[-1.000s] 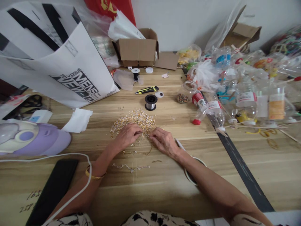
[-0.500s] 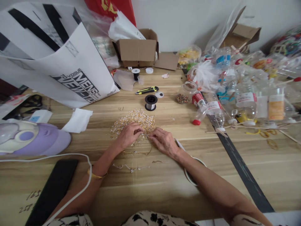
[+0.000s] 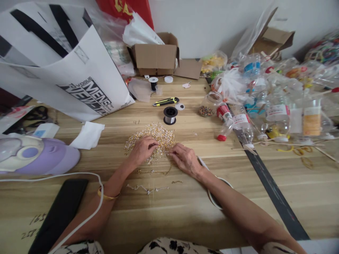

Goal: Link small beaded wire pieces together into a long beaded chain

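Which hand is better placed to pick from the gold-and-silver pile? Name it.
Left, probably: the left hand reaches in over the pile, while the right hand sits by its right edge.

a pale grey wall [image 3: 196, 31] backs a wood-grained tabletop [image 3: 185, 211], crossed by 1 dark strip [image 3: 267, 183], in soft light.

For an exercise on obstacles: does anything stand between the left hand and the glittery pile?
Nothing visible does: the left hand is at the near side of the glittery pile; the spool stands beyond it.
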`<action>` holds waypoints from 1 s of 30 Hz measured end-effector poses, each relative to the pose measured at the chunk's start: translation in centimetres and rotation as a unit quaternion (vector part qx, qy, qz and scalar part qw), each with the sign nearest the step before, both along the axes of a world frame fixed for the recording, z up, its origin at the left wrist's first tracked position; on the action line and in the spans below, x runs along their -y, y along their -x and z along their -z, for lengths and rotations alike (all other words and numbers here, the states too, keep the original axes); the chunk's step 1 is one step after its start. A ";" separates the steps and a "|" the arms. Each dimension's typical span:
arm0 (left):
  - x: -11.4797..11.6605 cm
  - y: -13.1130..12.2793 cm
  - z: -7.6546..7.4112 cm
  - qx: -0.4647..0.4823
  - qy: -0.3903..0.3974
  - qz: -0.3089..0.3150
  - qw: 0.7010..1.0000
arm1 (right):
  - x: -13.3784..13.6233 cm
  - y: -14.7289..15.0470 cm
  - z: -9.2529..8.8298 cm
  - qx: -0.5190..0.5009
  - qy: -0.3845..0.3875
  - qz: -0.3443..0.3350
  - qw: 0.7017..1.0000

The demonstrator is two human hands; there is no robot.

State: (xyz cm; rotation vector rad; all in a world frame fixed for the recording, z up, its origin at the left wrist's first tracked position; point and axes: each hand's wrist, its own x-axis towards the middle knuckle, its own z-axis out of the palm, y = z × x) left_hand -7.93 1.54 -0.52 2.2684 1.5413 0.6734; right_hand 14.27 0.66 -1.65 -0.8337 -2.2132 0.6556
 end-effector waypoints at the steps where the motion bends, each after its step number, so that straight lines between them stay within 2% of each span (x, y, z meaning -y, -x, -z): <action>1: 0.0 0.0 -0.1 -0.002 0.001 0.002 1.000 | 0.0 0.0 0.0 0.000 0.001 0.000 1.000; 11: 0.6 -0.7 0.2 -0.050 0.003 0.091 0.995 | -0.1 0.0 0.2 0.000 -0.005 0.000 1.000; 21: 0.5 -0.2 -0.4 -0.104 0.018 0.083 0.991 | -0.1 0.0 0.1 0.003 -0.006 0.001 1.000; 30: 0.7 -0.7 0.0 -0.060 0.011 0.106 0.992 | -0.1 0.0 0.2 -0.001 -0.005 0.000 1.000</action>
